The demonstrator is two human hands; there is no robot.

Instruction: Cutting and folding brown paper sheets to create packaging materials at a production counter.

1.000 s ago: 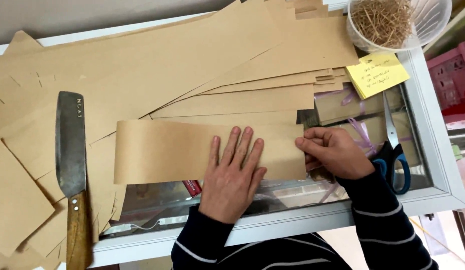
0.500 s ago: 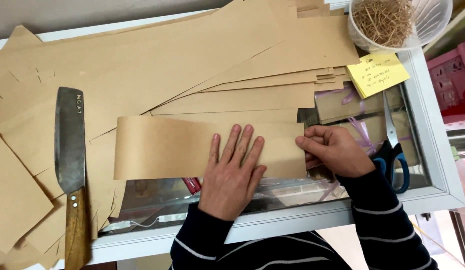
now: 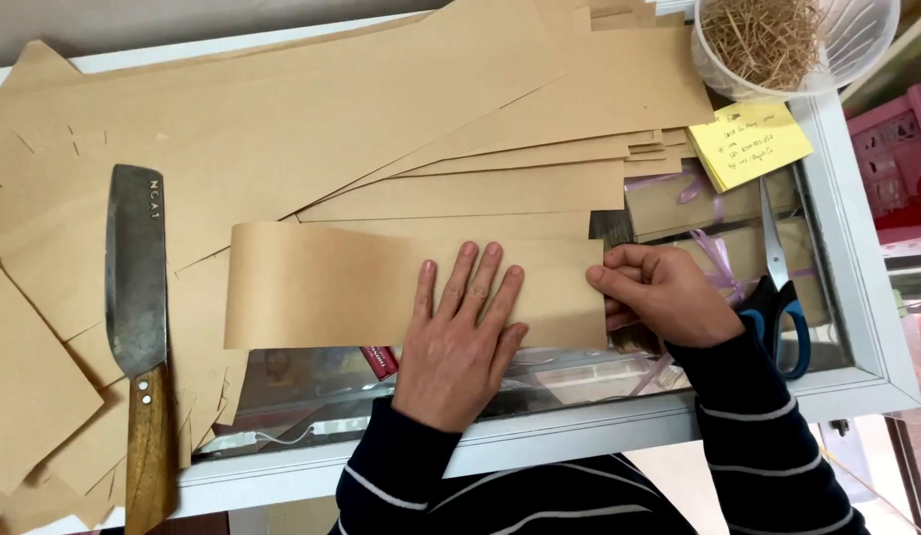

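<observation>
Between the earlier pictures and this one we found almost nothing changed: both hands kept their places and the brown paper strip point(image 3: 381, 285) lay where it had been, with only a slight shift of the camera.

The left hand point(image 3: 458, 342) lay flat on the strip, palm down, fingers straight and slightly spread, gripping nothing. The right hand point(image 3: 661, 294) pinched the strip's right end, thumb and fingertips closed together on its edge.

The strip was a long rectangle of smooth, matte kraft paper, lying crosswise near the front of a glass-topped table point(image 3: 857, 297) with a pale metal frame. Behind and left of it spread a loose heap of kraft sheets point(image 3: 401, 109), some cut into long tapering strips, the same dull tan, flat and uncreased.

At the left a cleaver point(image 3: 136, 287) lay lengthwise, its broad blade grey and mottled, its handle wooden with two rivets. Scissors point(image 3: 777, 287) with blue and black handles lay on the glass just right of the right hand.

At the far right corner stood a round clear plastic tub point(image 3: 857, 50) holding thin, straw-coloured shreds. Just below it lay a yellow pad of square notes point(image 3: 750, 144) with handwriting on top. A small red package point(image 3: 379, 362) showed under the strip's lower edge. Under the glass we saw purple ribbon point(image 3: 723, 258).
</observation>
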